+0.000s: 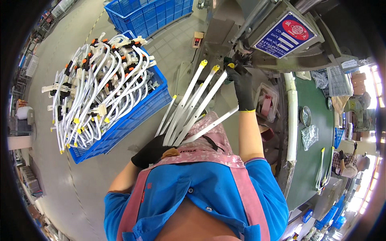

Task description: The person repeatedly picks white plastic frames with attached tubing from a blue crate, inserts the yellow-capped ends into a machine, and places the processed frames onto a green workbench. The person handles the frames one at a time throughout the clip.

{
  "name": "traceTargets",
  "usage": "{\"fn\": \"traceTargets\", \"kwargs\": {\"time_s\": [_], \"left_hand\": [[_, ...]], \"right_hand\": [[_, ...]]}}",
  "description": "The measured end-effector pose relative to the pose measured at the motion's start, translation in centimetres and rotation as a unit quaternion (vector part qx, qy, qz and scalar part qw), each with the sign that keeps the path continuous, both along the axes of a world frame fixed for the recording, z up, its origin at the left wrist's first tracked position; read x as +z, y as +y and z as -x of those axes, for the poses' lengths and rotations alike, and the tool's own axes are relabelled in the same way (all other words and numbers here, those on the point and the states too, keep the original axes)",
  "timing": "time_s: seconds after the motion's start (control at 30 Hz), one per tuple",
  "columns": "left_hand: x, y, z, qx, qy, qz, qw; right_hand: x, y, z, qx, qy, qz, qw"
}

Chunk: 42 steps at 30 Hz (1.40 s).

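Observation:
A bundle of white tubes [185, 113], several with yellow tips, fans upward in front of my apron. My left hand [149, 153], in a black glove, is closed around their lower ends. At the upper right, my black-gloved right hand [242, 81] has its fingers closed at the yellow-tipped end of one tube [210, 95], just below the machine head [245, 50]. The fingertips are partly hidden there. One tube [213, 125] slants off to the right, toward my right forearm, apart from the others.
To the left, a blue crate [132, 122] is heaped with bent white tubes [102, 86] bearing black and orange fittings. Another blue crate [150, 18] stands behind it. At right are a green-topped table [307, 166] and a bin [267, 102]. A person [349, 164] works farther right.

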<state>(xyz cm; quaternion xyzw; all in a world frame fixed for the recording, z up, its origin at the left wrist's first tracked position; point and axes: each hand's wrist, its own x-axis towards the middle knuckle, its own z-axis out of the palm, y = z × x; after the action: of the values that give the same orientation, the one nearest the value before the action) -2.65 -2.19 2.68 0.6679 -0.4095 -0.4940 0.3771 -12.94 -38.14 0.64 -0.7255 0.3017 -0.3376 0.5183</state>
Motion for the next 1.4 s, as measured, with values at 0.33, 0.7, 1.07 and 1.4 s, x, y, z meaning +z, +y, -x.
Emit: {"fn": "traceTargets", "kwargs": {"time_s": [0.33,0.7,1.07,1.4], "left_hand": [[-0.3,-0.1,-0.3,0.018,0.03,0.003,0.999],[-2.6,0.5,-0.7,0.016,0.075,-0.058,0.995],[-1.3,0.2,-0.3,0.027,0.089,-0.094,0.991],[-2.8,0.6,0.1,0.0,0.026,0.033,0.999]], "right_hand": [[0.5,0.2,1.1,-0.001,0.009,0.107,0.994],[1.0,0.0,1.0,0.001,0.03,0.171,0.985],[0.7,0.5,0.2,-0.012,0.052,0.066,0.996],[-5.3,-2.8,-3.3,0.04,0.018,0.204,0.978]]}}
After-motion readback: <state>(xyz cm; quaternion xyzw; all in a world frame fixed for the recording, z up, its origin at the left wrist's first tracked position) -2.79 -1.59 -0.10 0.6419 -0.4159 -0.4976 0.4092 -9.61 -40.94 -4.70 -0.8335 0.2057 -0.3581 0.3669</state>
